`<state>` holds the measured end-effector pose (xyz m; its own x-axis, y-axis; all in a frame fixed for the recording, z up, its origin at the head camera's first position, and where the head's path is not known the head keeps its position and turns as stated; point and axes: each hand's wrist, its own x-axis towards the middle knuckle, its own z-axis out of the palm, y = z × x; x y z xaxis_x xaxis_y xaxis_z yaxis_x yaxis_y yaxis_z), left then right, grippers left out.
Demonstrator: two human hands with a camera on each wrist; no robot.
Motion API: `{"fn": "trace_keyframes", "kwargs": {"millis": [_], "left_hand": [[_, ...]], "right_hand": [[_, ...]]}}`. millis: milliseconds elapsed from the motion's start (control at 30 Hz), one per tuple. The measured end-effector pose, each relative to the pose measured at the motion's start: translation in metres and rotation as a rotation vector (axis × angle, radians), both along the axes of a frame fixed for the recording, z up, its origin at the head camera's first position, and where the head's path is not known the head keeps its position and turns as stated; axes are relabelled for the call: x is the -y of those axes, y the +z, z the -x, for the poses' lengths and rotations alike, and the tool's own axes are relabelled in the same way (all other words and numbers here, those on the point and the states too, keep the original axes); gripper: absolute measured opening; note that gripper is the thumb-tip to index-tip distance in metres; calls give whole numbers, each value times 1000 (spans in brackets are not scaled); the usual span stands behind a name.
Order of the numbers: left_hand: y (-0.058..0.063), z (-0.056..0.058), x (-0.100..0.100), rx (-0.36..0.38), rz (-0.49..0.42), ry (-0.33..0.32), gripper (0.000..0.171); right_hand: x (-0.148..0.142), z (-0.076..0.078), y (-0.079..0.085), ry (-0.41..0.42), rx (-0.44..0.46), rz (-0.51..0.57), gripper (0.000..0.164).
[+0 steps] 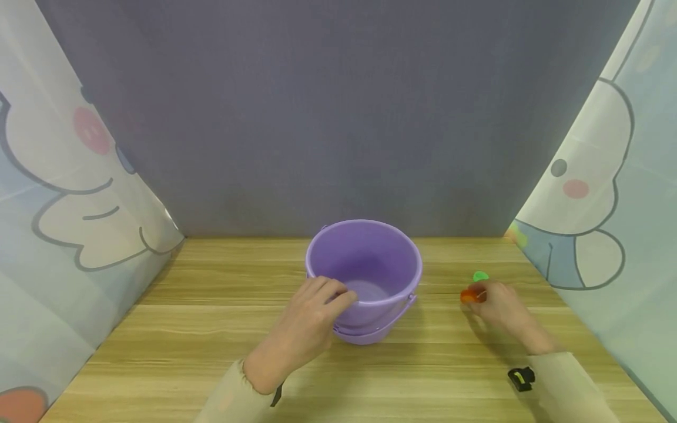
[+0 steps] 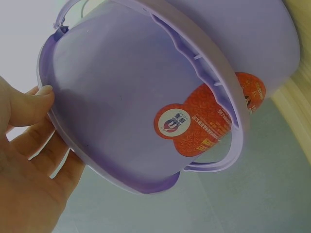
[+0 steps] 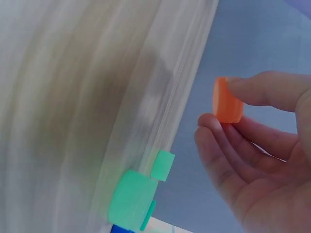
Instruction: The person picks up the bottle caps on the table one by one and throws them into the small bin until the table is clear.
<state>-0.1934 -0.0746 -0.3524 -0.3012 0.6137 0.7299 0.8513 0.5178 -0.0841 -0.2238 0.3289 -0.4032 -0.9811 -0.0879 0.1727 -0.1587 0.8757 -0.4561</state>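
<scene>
A purple plastic bucket (image 1: 365, 258) stands upright on the table, its inside showing only bare purple walls and floor. My left hand (image 1: 317, 311) grips the bucket's near-left rim, thumb on one side and fingers on the other. The bucket's handle (image 2: 221, 63) hangs down against the outer wall, across a red label (image 2: 199, 121). To the right of the bucket, my right hand (image 1: 499, 302) pinches a small orange plastic cap (image 3: 227, 103) between thumb and fingers, above the table. Just behind that hand lies a green plastic piece (image 1: 480, 275).
The right wrist view has a larger green piece (image 3: 130, 200) on the wood-grain table (image 1: 222, 329), a smaller green piece (image 3: 163, 165) beside it and a bit of blue (image 3: 121, 228) below. A grey panel (image 1: 338, 117) rises behind; cartoon-printed curtains (image 1: 608, 188) flank both sides.
</scene>
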Motion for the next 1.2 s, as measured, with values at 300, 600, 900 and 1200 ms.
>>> {"fn": "trace_keyframes", "kwargs": {"millis": [300, 600, 900, 1200], "left_hand": [[-1, 0, 1, 7, 3, 4, 57], [0, 0, 0, 2, 1, 1, 56], [0, 0, 1, 10, 2, -1, 58], [1, 0, 0, 13, 10, 2, 57]], "right_hand": [[8, 1, -2, -34, -17, 72, 42], [16, 5, -5, -38, -63, 94, 37], [25, 5, 1, -66, -49, 134, 39], [36, 8, 8, -60, -99, 176, 37]]}}
